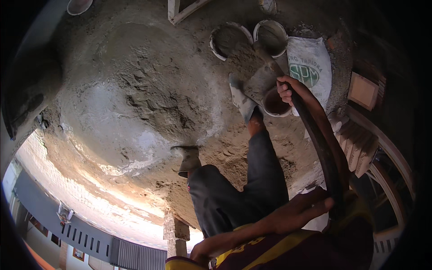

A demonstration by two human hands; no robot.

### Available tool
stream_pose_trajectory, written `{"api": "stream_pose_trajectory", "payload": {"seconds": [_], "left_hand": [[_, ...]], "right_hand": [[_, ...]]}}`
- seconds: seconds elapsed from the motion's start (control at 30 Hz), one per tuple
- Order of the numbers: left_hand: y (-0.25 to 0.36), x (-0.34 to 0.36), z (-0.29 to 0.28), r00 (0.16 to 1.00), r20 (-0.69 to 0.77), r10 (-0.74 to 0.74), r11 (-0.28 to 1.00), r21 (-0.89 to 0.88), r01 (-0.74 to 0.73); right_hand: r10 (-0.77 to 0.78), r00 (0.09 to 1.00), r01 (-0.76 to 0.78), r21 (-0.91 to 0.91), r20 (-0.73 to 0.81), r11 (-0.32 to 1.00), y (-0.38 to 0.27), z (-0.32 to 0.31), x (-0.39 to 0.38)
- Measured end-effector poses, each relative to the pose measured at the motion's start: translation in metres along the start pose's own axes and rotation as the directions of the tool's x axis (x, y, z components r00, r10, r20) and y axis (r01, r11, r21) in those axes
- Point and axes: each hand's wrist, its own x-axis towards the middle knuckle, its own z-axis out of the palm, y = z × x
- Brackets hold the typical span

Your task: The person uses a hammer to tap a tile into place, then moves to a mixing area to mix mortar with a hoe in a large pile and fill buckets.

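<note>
I hold a long-handled hoe (316,137) across my right side. Its dark handle curves from my body up toward the buckets. My right hand (288,89) is closed around the upper part of the handle. Lower down, my left hand (310,210) grips the handle close to my torso; some of its fingers are hidden. The hoe's grey blade (261,83) lies by a load of wet mortar (244,60). That mortar is at the near edge of a filled bucket (247,30). Beside it stands another bucket of mortar (271,37). A third bucket (275,102) sits below my right hand.
A broad mortar heap (166,94) spreads over the floor at left. My boots (243,100) stand between it and the buckets. A white printed sack (310,56) lies to the right. Stacked boxes (360,144) are farther right, and a wooden frame (180,13) stands at the back.
</note>
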Motion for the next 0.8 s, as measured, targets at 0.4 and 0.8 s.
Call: {"api": "stream_pose_trajectory", "payload": {"seconds": [0.4, 0.8], "left_hand": [[-0.207, 0.051, -0.399, 0.558, -0.686, 0.467, 0.395, 0.726, 0.562], [-0.344, -0.054, -0.287, 0.239, -0.923, 0.302, 0.905, 0.357, 0.233]], "right_hand": [[-0.549, 0.727, 0.539, -0.151, -0.412, 0.828, 0.014, -0.076, 0.216], [-0.656, 0.754, 0.563, -0.499, -0.014, 0.658, 0.159, 0.167, 0.216]]}}
